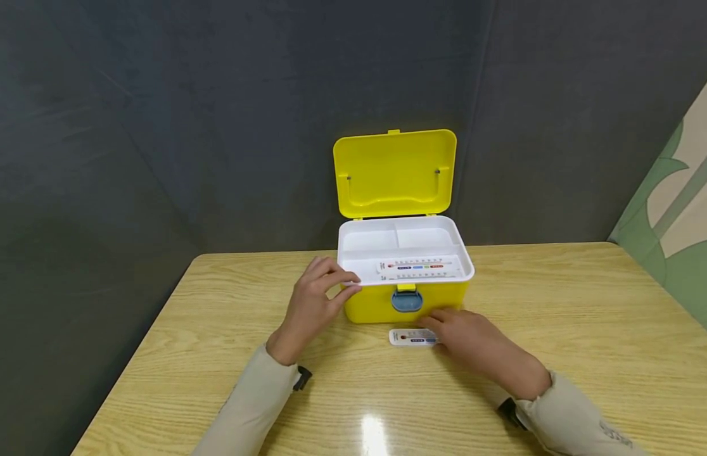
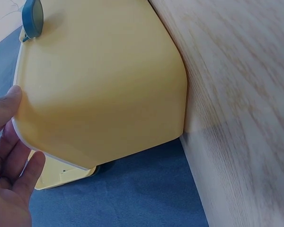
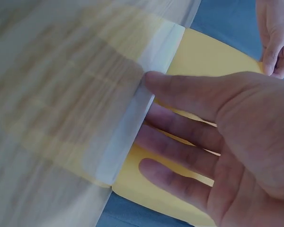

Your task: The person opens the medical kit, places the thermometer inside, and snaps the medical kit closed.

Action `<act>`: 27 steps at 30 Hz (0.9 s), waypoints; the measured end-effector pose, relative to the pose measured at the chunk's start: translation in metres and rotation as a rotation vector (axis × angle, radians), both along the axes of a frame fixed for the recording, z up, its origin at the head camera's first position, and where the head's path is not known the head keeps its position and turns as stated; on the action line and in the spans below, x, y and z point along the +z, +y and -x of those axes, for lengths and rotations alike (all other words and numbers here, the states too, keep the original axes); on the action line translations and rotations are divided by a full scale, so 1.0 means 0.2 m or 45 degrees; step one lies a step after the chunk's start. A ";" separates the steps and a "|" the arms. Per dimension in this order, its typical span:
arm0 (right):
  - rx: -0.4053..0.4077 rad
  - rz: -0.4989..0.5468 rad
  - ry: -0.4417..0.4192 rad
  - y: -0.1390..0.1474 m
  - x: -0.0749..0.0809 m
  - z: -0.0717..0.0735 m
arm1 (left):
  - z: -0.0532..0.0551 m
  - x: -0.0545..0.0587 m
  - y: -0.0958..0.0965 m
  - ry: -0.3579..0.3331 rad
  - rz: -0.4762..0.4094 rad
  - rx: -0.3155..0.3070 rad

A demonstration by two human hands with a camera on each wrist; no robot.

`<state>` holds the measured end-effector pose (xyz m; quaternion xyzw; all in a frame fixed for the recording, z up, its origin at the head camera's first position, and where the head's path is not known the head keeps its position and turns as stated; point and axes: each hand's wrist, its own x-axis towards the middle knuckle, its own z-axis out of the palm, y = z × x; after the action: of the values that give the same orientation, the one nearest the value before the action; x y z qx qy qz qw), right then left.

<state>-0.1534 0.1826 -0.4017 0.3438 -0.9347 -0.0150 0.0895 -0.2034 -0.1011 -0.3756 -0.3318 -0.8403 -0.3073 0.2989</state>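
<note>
A yellow storage box (image 1: 365,305) with a blue latch (image 1: 407,301) stands open on the table, its lid (image 1: 394,171) raised behind it. A white compartment tray (image 1: 369,238) fills its top. In the tray's front section lie a white thermometer (image 1: 423,265) and a second one, partly hidden by the front rim. My left hand (image 1: 313,297) pinches the front left corner of the tray's rim between thumb and fingers. Before the box, another thermometer (image 1: 405,337) lies at table level. My right hand (image 1: 470,339) holds its right end, which the hand hides in the head view.
The wooden table (image 1: 216,342) reaches back to a dark cloth wall (image 1: 245,126). On the right is a panel (image 1: 673,215) with a green leaf pattern. Light reflects off the table near its front.
</note>
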 end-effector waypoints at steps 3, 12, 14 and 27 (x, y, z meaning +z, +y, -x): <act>0.011 0.007 -0.010 0.00 0.00 -0.01 | 0.00 0.00 0.00 0.008 -0.001 -0.007; -0.072 0.074 -0.136 0.03 0.01 -0.02 | 0.00 0.00 0.00 0.025 0.004 -0.003; -0.076 0.093 -0.166 0.03 0.01 -0.02 | -0.01 0.00 0.00 0.028 0.002 -0.002; -0.136 0.158 -0.272 0.04 0.02 -0.01 | 0.00 0.00 0.00 0.026 0.003 -0.011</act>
<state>-0.1519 0.1897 -0.3974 0.2870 -0.9550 0.0748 0.0095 -0.2038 -0.1018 -0.3748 -0.3388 -0.8361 -0.3042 0.3059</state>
